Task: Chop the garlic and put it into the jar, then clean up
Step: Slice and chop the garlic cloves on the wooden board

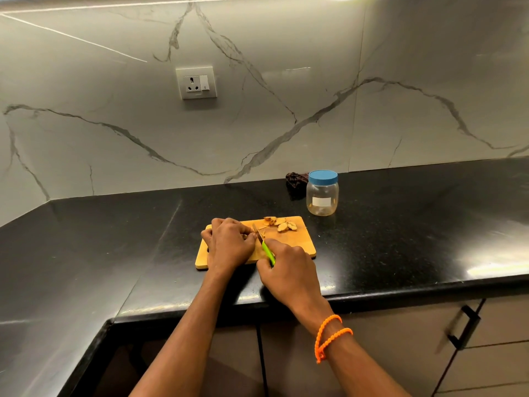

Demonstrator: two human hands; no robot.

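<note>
The right hand grips the green-handled small knife, blade down beside the left hand, whose curled fingers pinch a garlic piece, mostly hidden, on the rectangular wooden cutting board. Tan cut slices lie at its far edge. They look light and slippery; scoop them together toward the lidded clear plastic jar.

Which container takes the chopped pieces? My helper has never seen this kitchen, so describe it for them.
Start at the black countertop under the marble wall, then look just beyond the far right corner of the wooden cutting board. There stands the jar: clear plastic with a blue lid, unlike the dark crumpled cloth behind it.
</note>
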